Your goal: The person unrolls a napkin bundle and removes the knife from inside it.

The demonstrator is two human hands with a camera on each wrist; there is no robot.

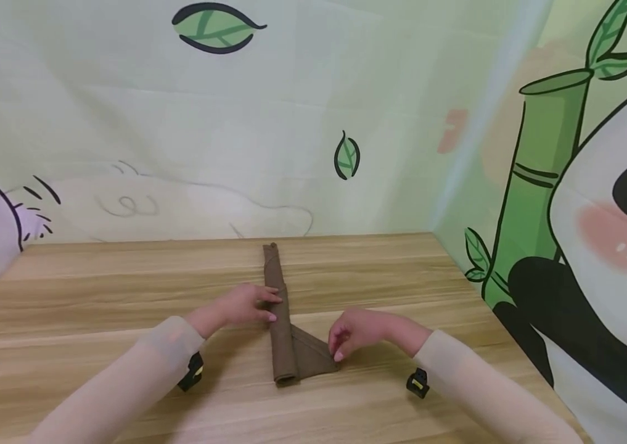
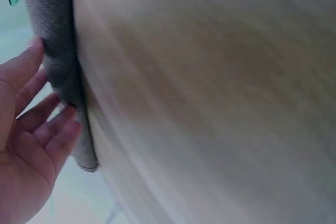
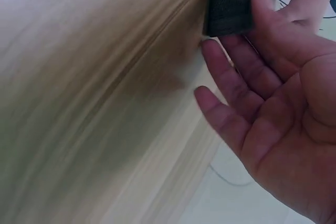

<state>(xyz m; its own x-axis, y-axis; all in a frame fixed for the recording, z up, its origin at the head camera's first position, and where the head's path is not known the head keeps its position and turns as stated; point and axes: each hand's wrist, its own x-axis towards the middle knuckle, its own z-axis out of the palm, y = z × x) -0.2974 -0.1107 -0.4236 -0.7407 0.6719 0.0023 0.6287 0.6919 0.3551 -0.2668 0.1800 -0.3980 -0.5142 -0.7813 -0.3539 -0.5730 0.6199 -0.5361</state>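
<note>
A brown cloth (image 1: 280, 333) lies on the table, rolled into a long narrow tube with a triangular flap (image 1: 313, 354) spread out to the right at its near end. My left hand (image 1: 248, 303) rests against the roll's left side about halfway along, fingertips and thumb touching it. In the left wrist view its fingers (image 2: 62, 135) are slightly bent along the grey-looking cloth roll (image 2: 58, 40). My right hand (image 1: 362, 333) pinches the outer corner of the flap. The right wrist view shows the thumb (image 3: 265, 11) on the cloth edge (image 3: 229, 14), with other fingers spread below.
The wooden table (image 1: 124, 277) extends around the cloth on all sides. A printed curtain (image 1: 235, 123) with leaves hangs behind its far edge, and a panda-and-bamboo print (image 1: 546, 148) borders the right. Both forearms wear light sleeves with small black devices (image 1: 418, 383) at the wrists.
</note>
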